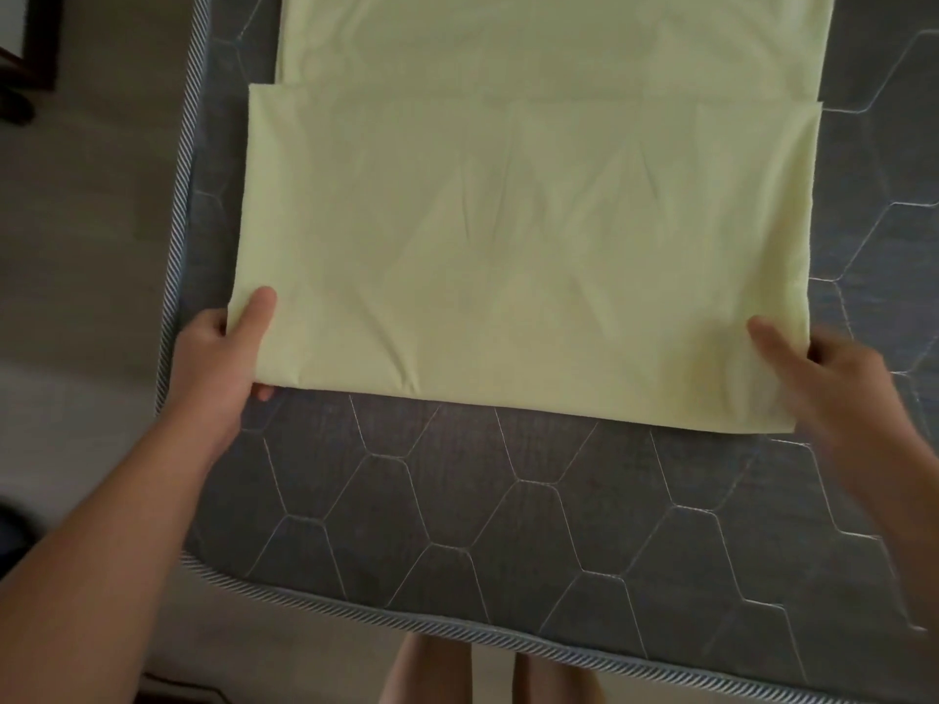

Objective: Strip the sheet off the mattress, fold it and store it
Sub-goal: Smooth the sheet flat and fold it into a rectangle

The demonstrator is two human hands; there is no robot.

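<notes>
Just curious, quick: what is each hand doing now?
Left hand: pinches the pale yellow-green folded cotton sheet.
Right hand: blurred, grips the sheet's other corner.

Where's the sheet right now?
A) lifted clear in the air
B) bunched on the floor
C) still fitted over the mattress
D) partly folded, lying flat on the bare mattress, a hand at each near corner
D: the sheet lies flat on the bare mattress, a folded layer on top; the left hand and right hand pinch its near corners.
</notes>
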